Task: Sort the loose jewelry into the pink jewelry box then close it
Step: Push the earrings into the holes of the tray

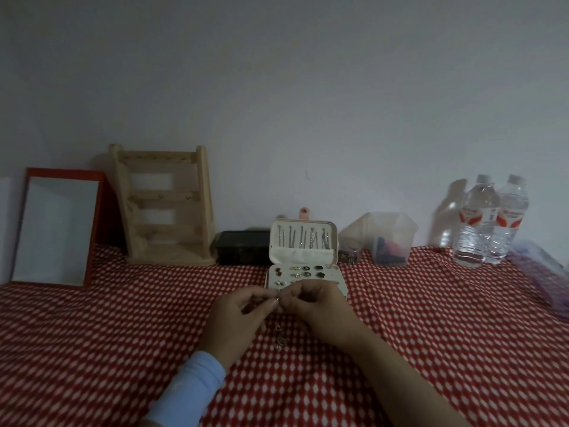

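left hand [238,315], right hand [314,309] meeting; fingers [267,298] pinching

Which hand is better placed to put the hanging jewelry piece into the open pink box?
Likely the right hand: it lies before the open pale pink jewelry box, its knuckles at the tray's front edge. The left hand sits further aside. Both pinch the small dangling metal jewelry piece.

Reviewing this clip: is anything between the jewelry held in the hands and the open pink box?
Nothing visible. The left hand and right hand pinch a dangling piece just in front of the pink jewelry box, whose lid stands open. Only the hands themselves cover its near edge; studs already fill its far rows.
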Demonstrator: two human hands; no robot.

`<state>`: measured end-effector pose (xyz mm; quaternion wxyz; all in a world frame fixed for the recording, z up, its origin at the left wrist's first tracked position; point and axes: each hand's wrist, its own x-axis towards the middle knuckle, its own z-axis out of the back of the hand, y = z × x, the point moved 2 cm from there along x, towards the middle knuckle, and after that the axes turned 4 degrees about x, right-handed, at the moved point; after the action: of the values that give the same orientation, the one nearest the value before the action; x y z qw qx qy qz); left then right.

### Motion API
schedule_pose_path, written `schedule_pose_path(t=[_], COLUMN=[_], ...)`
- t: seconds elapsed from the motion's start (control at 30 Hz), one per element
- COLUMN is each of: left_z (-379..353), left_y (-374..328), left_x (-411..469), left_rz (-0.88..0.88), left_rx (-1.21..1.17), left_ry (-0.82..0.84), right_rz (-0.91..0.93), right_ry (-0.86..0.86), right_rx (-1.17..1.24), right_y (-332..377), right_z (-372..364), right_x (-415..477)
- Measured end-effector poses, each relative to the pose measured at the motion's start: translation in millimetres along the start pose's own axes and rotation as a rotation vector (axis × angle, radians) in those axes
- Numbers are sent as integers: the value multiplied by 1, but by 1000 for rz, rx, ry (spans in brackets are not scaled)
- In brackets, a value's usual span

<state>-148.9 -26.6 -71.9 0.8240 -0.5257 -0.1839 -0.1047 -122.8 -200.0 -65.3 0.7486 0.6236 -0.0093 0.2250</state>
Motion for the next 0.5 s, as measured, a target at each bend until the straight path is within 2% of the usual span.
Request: schedule_pose_path(t=[0.17,0.33,0.5], left_z=[-2,-5,-4], left_y=[2,2,2], left_x=[2,3,2], left_rz=[36,44,-54], left_rx=[-25,-25,68], left_ry=[0,-10,-19], right_rz=[67,77,37], right_ry=[37,-3,-30], right_rx=[-10,-6,-8], right_y=[1,2,0], right_z=[0,-1,0], right_x=[0,-1,0])
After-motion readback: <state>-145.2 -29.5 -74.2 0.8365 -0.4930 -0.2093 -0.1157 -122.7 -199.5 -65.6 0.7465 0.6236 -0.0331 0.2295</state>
